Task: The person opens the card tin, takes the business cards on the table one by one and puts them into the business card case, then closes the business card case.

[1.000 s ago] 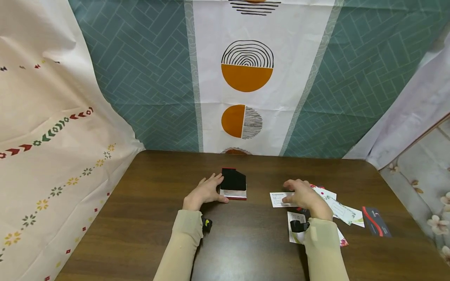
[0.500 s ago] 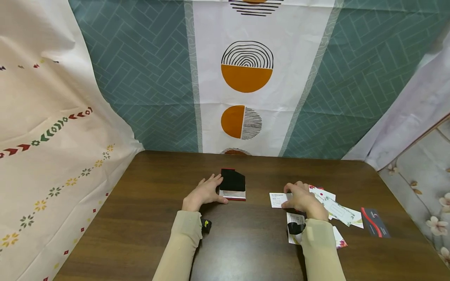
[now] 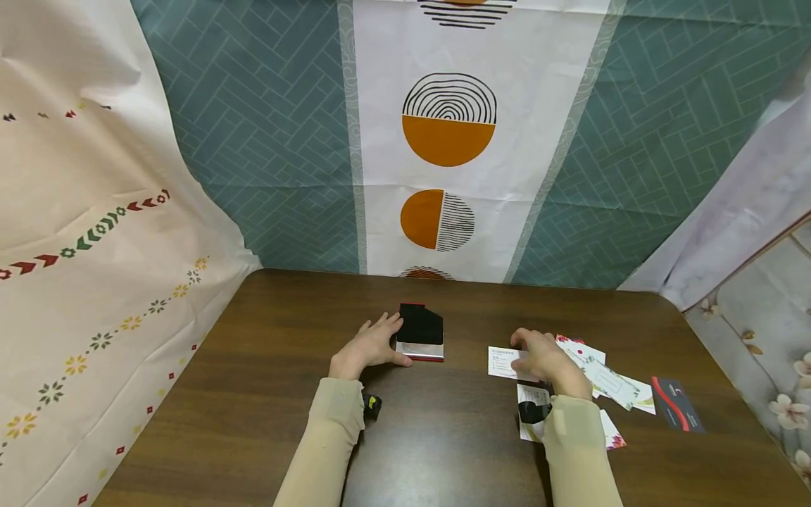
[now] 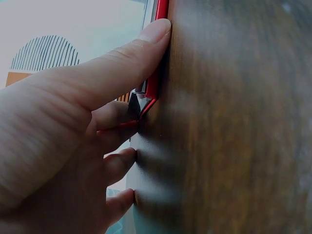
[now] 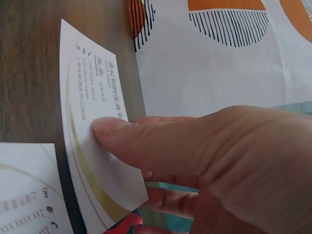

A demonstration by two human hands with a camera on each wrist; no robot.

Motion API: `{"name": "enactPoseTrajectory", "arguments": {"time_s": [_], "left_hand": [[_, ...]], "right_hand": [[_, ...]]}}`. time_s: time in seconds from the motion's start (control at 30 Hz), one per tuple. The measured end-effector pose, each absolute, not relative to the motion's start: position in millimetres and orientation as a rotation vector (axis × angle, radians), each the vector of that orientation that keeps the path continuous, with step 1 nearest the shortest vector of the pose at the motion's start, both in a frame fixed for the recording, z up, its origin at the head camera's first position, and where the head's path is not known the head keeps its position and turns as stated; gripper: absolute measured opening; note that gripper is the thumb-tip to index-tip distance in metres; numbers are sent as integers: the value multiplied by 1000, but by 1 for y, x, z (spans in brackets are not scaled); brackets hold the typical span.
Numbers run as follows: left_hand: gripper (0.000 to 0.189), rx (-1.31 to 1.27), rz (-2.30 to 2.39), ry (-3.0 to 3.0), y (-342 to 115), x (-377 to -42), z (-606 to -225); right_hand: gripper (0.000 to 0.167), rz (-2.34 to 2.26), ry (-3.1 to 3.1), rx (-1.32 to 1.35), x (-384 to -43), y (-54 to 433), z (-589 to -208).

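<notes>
In the head view my left hand (image 3: pixel 367 348) rests spread at the left side of a business card case (image 3: pixel 421 327), black inside with a silver front strip and red edges. The left wrist view has the thumb (image 4: pixel 155 31) along the case's red edge (image 4: pixel 161 9). The other fingers reach past its corner, their tips at the tabletop. My right hand (image 3: pixel 548 360) pinches a white business card (image 3: pixel 502 361) at the right. In the right wrist view the thumb lies on the printed face of this card (image 5: pixel 105 92), with fingers behind it; the card stands tilted.
White cards with floral print (image 3: pixel 611 380) overlap to the right of my right hand. A dark card with a red stripe (image 3: pixel 678 403) lies beyond them. Another white card (image 3: pixel 531 426) is partly under my right wrist. A patterned curtain (image 3: pixel 443 211) hangs behind the wooden table (image 3: pixel 279 338).
My right hand's fingers and thumb have closed on the white card, which has shifted slightly. The left hand and the card case have stayed in place.
</notes>
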State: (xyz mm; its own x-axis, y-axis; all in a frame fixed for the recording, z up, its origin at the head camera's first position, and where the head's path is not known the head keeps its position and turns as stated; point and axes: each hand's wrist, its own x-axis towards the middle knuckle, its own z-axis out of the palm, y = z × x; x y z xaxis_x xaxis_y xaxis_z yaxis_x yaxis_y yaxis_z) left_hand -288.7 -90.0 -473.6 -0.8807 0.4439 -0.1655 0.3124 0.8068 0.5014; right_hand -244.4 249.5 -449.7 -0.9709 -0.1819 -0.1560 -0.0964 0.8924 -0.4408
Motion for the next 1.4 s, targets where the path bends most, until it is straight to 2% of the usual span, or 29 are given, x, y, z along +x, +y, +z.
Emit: {"name": "enactPoseTrajectory", "arguments": {"time_s": [0.2,0.37,0.9,1.4], "left_hand": [[95,583,676,2722,-90,-288,-473],[95,583,678,2719,-90,-289,-474],[94,588,653,2722,-90,-289,-474],[94,604,640,2749,-90,-292,-476]], "right_hand": [[11,-780,2860,-274,-244,252,-448],[3,-833,2892,-318,-245,250,-446],[6,-940,2998,-485,-258,208,-429],[5,-1004,3003,-654,-300,154,-419]]}}
